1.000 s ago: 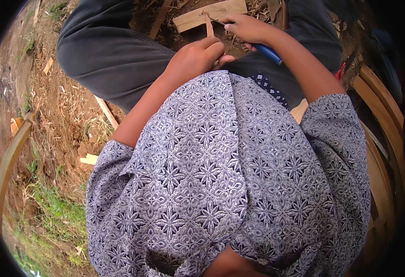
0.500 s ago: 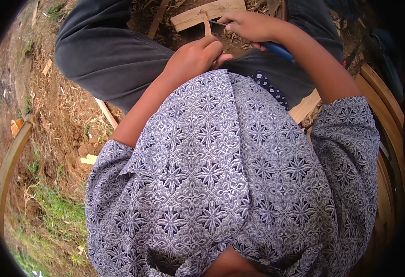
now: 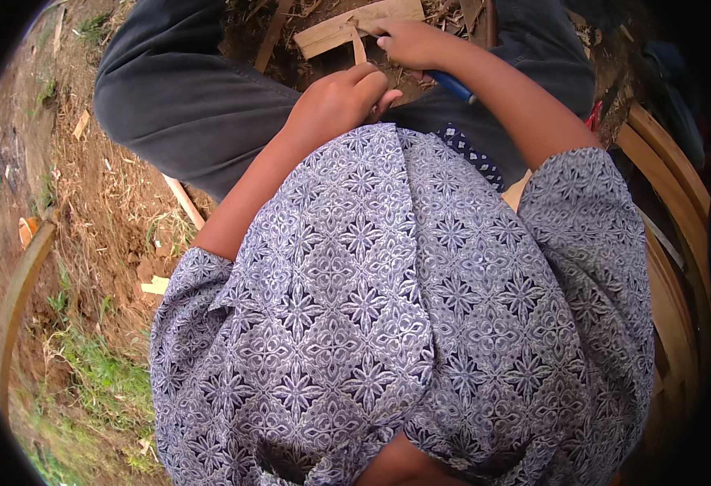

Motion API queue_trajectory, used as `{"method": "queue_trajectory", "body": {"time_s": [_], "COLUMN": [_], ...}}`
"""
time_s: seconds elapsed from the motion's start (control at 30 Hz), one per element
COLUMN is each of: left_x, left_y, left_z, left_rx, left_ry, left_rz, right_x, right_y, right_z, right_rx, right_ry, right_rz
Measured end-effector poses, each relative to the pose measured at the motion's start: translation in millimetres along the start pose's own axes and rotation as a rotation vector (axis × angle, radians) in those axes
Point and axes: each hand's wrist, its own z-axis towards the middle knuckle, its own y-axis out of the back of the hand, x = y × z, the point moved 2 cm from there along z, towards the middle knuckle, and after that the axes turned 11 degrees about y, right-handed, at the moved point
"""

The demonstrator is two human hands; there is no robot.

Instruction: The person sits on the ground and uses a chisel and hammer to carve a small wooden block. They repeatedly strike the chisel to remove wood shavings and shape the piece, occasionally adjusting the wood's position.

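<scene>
Item, wooden strip: I see it projecting far of the left hand, whose fingers grip its near end; long axis near-to-far, tip leaning slightly left, at the pale board. Item, blue-handled tool: grasped in the right hand, right of the strip.

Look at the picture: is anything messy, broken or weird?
Nothing looks broken or spilled. It's just a bit messy: a pale yellow scrap and a light strip lie loose on the ground, away from the wooden piece in the left hand.
</scene>
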Motion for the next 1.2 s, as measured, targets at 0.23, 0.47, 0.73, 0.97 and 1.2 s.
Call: {"method": "queue_trajectory", "body": {"time_s": [0.23,0.47,0.73,0.97,1.2], "left_x": [5,1,-1,-2,-4], "left_y": [-2,-2,-1,-1,-1], "left_z": [1,4,7,5,6], "left_rx": [0.003,0.057,0.112,0.113,0.169], "left_ry": [-0.075,-0.121,-0.126,-0.092,-0.086], "left_rz": [0.043,0.093,0.092,0.105,0.136], "right_x": [3,29,14,9,27], "right_y": [10,27,18,23,41], "right_z": [-29,-54,-13,-9,-43], "right_rx": [0.038,0.145,0.068,0.112,0.235], "right_ry": [0.022,0.006,0.028,0.024,0.010], "right_rz": [0.038,-0.028,-0.123,-0.090,-0.118]}}
